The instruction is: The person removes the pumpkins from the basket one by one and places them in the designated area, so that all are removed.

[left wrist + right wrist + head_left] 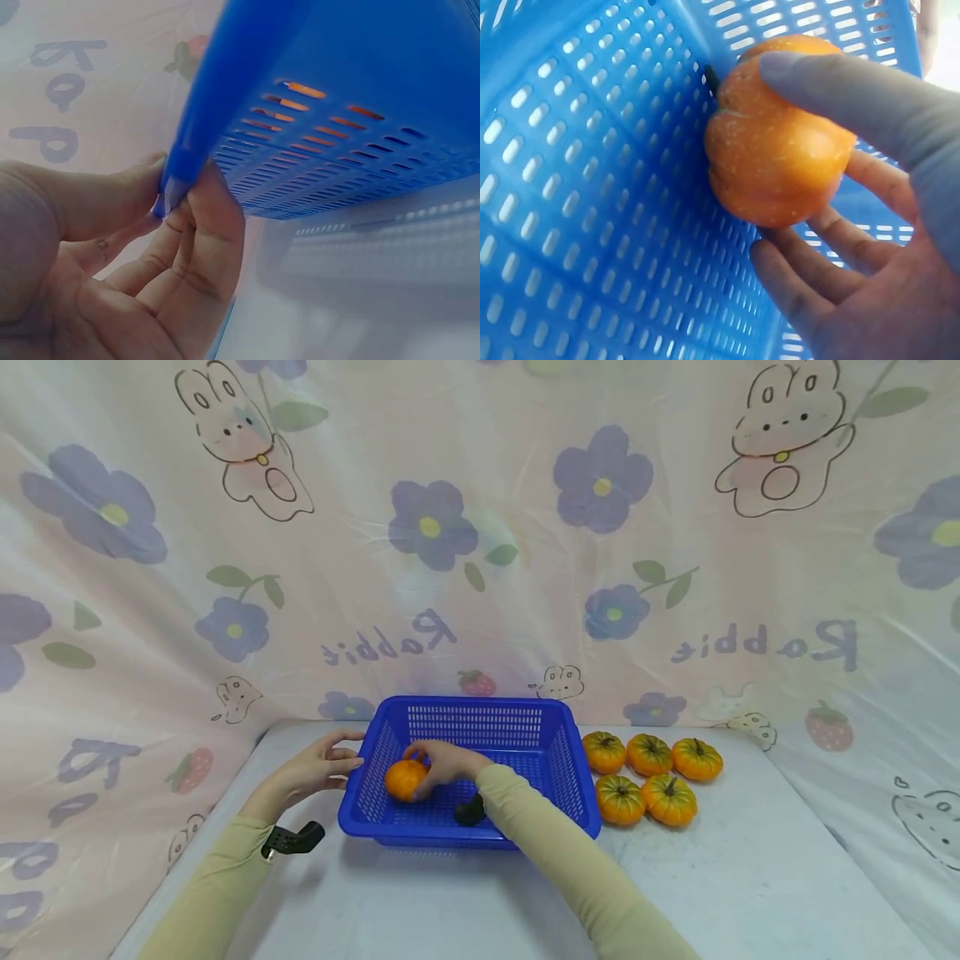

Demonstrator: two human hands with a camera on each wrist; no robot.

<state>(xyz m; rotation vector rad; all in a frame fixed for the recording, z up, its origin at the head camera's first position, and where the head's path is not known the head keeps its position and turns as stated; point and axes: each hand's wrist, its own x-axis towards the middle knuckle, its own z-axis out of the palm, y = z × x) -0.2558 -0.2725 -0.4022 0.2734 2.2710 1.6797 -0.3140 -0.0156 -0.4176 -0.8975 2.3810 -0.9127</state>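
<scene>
A blue perforated plastic basket stands on the table. My left hand is at its left side, and in the left wrist view the thumb and fingers pinch the basket's rim. Inside, toward the left, my right hand holds a small orange pumpkin. The right wrist view shows the thumb over this pumpkin and the other fingers around its far side. The pumpkin's stem points toward the basket's perforated floor; whether it touches the floor I cannot tell.
Several orange-and-green pumpkins sit in two rows just right of the basket. The white tabletop extends to the front and right. Behind it hangs a patterned curtain. Each wrist wears a black device.
</scene>
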